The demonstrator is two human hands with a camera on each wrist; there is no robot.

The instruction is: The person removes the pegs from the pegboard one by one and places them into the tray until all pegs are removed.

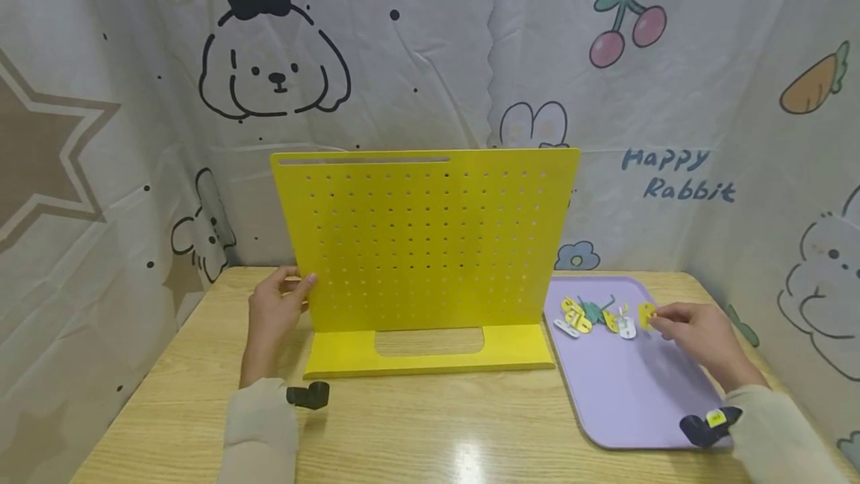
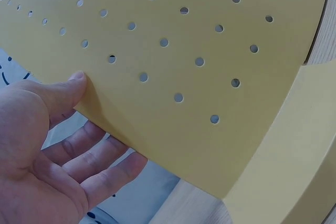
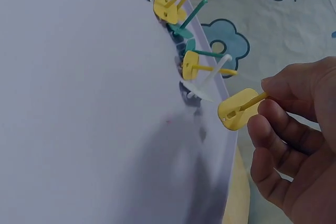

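A yellow pegboard stands upright on its base, its face dotted with rows of small holes. At its left edge my left hand holds on, the thumb on the front face and the other fingers passing behind the edge. My right hand pinches a yellow pegboard hook by its peg, with the rounded plate facing away from the fingertips. That hook is held over the right part of a purple tray. Several yellow, green and white hooks lie in a loose group along the tray's far side.
The wooden table carries the pegboard in the middle and the tray to its right. A patterned cloth hangs behind and along both sides. The board's base has a wide cutout.
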